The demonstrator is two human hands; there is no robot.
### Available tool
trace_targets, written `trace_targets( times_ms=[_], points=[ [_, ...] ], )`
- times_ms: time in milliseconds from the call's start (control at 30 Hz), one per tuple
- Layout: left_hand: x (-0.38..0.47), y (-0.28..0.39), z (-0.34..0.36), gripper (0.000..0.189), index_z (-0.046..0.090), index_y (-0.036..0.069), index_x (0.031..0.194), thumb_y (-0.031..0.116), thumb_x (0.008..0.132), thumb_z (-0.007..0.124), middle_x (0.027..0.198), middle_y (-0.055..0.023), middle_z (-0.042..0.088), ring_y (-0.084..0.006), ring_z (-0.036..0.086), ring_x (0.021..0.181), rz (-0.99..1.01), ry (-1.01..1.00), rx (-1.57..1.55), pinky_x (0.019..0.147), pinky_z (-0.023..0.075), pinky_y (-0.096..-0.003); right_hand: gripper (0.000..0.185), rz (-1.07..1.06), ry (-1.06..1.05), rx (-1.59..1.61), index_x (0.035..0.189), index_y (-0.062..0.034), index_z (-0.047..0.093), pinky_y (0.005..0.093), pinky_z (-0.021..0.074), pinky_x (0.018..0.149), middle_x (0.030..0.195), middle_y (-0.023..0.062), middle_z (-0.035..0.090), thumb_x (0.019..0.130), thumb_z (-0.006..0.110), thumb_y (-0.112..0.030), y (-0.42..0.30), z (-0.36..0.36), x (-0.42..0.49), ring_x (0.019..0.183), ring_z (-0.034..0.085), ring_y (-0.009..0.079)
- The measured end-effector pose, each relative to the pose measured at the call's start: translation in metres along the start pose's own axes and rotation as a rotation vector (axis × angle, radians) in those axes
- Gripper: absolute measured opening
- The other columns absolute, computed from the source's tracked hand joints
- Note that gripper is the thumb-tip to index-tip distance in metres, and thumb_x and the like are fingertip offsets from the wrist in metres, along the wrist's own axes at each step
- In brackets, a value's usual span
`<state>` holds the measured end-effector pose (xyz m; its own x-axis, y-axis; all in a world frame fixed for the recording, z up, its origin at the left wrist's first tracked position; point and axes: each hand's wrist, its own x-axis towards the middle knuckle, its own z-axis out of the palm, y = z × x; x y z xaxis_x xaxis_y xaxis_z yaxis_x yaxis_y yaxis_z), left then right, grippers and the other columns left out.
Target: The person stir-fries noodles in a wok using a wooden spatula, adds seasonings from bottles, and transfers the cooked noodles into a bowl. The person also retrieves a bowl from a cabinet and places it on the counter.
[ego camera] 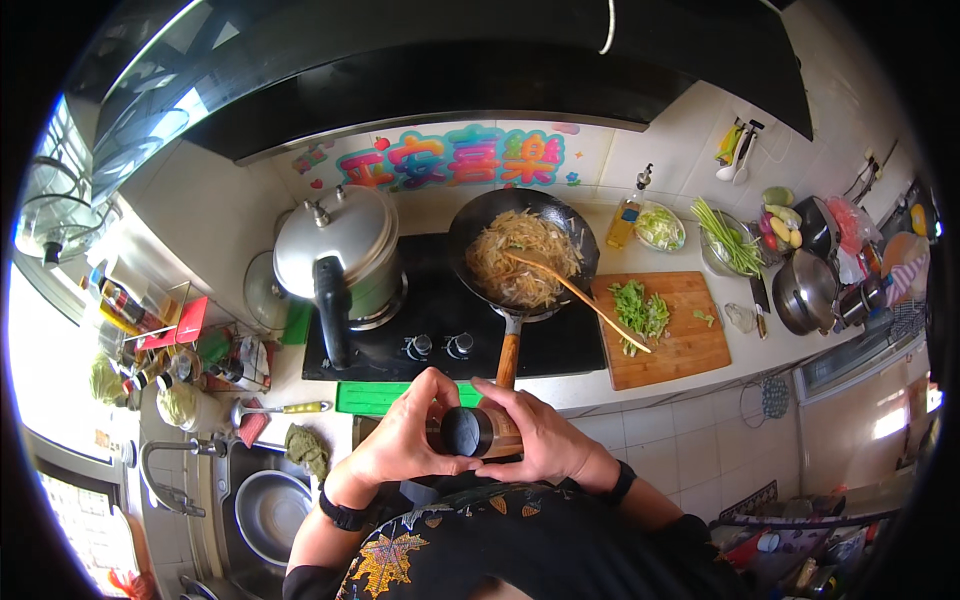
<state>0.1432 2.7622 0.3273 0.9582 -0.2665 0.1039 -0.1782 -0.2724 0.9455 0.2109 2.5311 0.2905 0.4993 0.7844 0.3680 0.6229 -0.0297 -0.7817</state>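
Close to my chest, both hands grip a small jar (501,433) with a dark cap (461,432). My left hand (405,427) wraps around the capped end, and my right hand (536,431) holds the brownish body. Just beyond them, a black wok (461,277) sits on the gas stove (420,300), its wooden handle (508,360) pointing at me. Cooked shredded food (517,255), pale and brown, fills the wok. A wooden spatula (581,296) leans in it, its handle reaching over the cutting board (694,341). Chopped greens (637,311) lie on that board.
A pressure cooker (345,240) occupies the left burner, its black handle toward me. Right of the wok stand an oil bottle (626,214), a bowl of chopped vegetable (660,226) and green stalks (727,240). A knife (760,304) lies beyond the board. The sink basin (274,517) is at left.
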Motion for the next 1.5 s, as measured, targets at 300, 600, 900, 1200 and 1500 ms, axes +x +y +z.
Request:
trace_targets(
  times_ms=[300, 600, 900, 1200, 1500],
  points=[
    [0.033, -0.007, 0.021, 0.048, 0.044, 0.006, 0.094, 0.013, 0.076, 0.088, 0.093, -0.0046, 0.043, -0.017, 0.041, 0.082, 0.026, 0.123, 0.239, 0.073, 0.039, -0.0287, 0.093, -0.068, 0.26, -0.243, 0.154, -0.007, 0.026, 0.0465, 0.0524, 0.098, 0.132, 0.0203, 0.056, 0.082, 0.084, -0.016, 0.027, 0.004, -0.013, 0.116, 0.062, 0.0397],
    [0.042, 0.005, 0.03, 0.052, 0.064, 0.004, 0.126, 0.007, 0.077, 0.082, 0.129, -0.015, 0.059, -0.0347, 0.058, 0.111, 0.269, 0.157, 0.709, 0.09, 0.049, -0.0405, 0.078, 0.235, 0.483, -0.124, 0.147, 0.0007, 0.032, 0.0405, 0.0437, 0.107, 0.143, 0.0235, 0.051, 0.085, 0.079, -0.01, 0.085, -0.005, -0.049, 0.127, 0.052, 0.0325],
    [-0.058, -0.092, 0.012, 0.025, 0.064, 0.003, 0.12, 0.003, 0.094, 0.066, 0.1, -0.0069, 0.061, -0.0117, 0.058, 0.076, -0.32, 0.596, 0.302, 0.071, 0.0494, -0.0269, 0.075, 0.47, 0.947, -0.235, 0.144, 0.0022, 0.028, 0.0409, 0.0457, 0.107, 0.142, 0.0228, 0.052, 0.087, 0.077, -0.006, 0.192, 0.011, -0.142, 0.125, 0.058, 0.0325],
    [-0.139, -0.141, 0.021, 0.022, 0.06, 0.005, 0.125, 0.01, 0.104, 0.059, 0.106, -0.0053, 0.067, -0.01, 0.065, 0.08, -0.607, 0.697, 0.084, 0.07, 0.0524, -0.024, 0.074, 0.697, 1.126, -0.358, 0.141, -0.0023, 0.034, 0.0437, 0.0486, 0.097, 0.121, 0.0212, 0.062, 0.084, 0.08, -0.016, 0.229, -0.075, -0.196, 0.11, 0.064, 0.0331],
    [-0.151, -0.144, 0.021, 0.02, 0.063, 0.005, 0.121, 0.015, 0.102, 0.062, 0.095, -0.0051, 0.07, -0.0099, 0.066, 0.078, -0.716, 0.722, 0.167, 0.068, 0.0522, -0.0243, 0.078, 0.804, 1.144, -0.32, 0.141, -0.0037, 0.031, 0.0437, 0.0486, 0.1, 0.119, 0.0195, 0.064, 0.083, 0.082, -0.016, 0.242, -0.089, -0.202, 0.11, 0.066, 0.0305]
  ],
)
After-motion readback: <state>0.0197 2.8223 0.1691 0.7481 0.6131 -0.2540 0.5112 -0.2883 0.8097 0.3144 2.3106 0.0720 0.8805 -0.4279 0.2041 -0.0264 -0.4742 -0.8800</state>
